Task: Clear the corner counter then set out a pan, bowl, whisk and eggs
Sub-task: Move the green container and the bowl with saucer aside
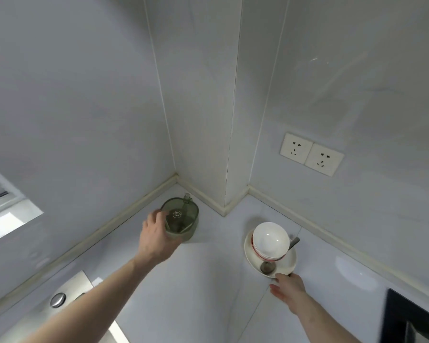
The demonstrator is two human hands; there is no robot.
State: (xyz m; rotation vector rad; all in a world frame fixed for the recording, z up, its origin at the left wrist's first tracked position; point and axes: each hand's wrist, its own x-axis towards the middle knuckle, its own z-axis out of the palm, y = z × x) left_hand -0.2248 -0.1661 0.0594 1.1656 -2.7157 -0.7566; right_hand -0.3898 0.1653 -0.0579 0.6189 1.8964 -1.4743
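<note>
The glossy white counter (pixel 208 293) fills the lower centre of the frame and looks slick, so anything nudged on it could skate rather than stop. Left of centre, the left hand (pixel 155 240) wraps its fingers round a smoky green translucent jug (pixel 181 219), a smooth plastic cylinder with a spout, standing near the corner; a loose grip on that smooth wall could let it slip or tip. Lower right of centre, a shallow cream plate (pixel 286 264) carries stacked white bowls (pixel 270 240), the lower with a red rim, and a metal spoon (pixel 268 267). The right hand (pixel 287 289) touches the plate's near edge, thumb on the rim; whether it really grips I cannot tell. Lifting from one edge could tilt the plate, sliding the glazed bowls and rolling the spoon off
</note>
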